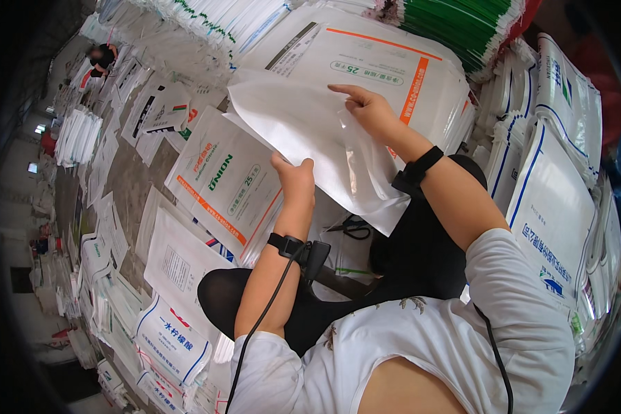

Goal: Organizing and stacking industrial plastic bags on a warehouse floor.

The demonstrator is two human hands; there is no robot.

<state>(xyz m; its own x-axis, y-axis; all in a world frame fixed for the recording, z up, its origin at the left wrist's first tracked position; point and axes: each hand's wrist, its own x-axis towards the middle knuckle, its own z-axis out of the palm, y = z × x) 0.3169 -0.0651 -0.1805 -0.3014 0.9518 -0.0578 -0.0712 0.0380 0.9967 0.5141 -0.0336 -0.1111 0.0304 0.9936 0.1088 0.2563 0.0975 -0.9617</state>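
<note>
left hand (293, 176) gripped the white bag's (303, 131) near edge; right hand (366, 107) lay flat on top, hands apart.

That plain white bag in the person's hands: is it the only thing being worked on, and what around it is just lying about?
In hand:
- plain white bag, gripped by the left hand, with the right hand resting on top

Lying about:
- orange-striped printed sack beneath it
- scissors by the lap
- blue-edged sacks
- green-edged stack
</note>
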